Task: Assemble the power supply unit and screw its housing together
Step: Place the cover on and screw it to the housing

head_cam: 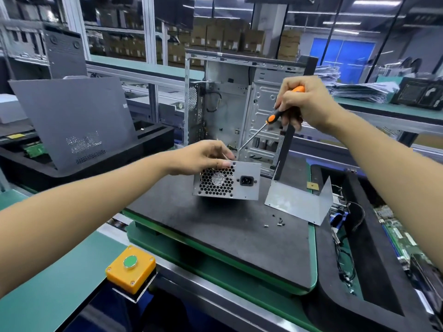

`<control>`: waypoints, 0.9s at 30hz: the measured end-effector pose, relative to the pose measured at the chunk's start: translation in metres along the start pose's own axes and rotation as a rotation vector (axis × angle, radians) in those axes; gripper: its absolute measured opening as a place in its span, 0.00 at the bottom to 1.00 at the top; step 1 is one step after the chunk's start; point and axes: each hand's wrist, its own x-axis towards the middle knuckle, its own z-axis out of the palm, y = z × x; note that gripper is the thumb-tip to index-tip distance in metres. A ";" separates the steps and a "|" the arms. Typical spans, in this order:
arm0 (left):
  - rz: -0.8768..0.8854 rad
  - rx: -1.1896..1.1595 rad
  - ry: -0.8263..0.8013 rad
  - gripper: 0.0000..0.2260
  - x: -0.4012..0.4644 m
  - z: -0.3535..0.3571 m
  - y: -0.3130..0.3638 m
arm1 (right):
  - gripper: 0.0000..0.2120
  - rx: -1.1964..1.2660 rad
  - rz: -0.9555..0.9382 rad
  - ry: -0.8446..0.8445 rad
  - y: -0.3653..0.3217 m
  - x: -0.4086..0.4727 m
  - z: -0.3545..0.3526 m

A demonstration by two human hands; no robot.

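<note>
Power supply unit [226, 182] sits on the dark mat [215, 236] of the desk, fan grille facing the camera. Left hand [201, 156] curls over its top left corner, steadying it. Right hand [303, 101], wrapped round the screwdriver [273, 118], angles the tip to that corner. Loose screws [275, 222] lie near the bent cover plate [299, 200] (still off). Risk: tip slips off the screw, which then drops. No legible writing.

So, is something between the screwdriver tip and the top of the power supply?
Nothing visible. The screwdriver in the right hand points its tip at the top edge of the power supply, beside the left hand holding it.
</note>
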 end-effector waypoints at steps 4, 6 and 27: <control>-0.072 -0.061 -0.104 0.15 0.010 -0.016 0.005 | 0.02 0.006 -0.041 -0.002 -0.011 0.017 -0.010; -0.095 -0.083 -0.135 0.14 0.015 -0.019 0.004 | 0.02 -0.002 -0.041 -0.021 -0.012 0.024 -0.011; -0.012 0.060 -0.217 0.13 0.031 -0.029 -0.007 | 0.02 -0.062 -0.010 -0.169 0.014 0.049 0.006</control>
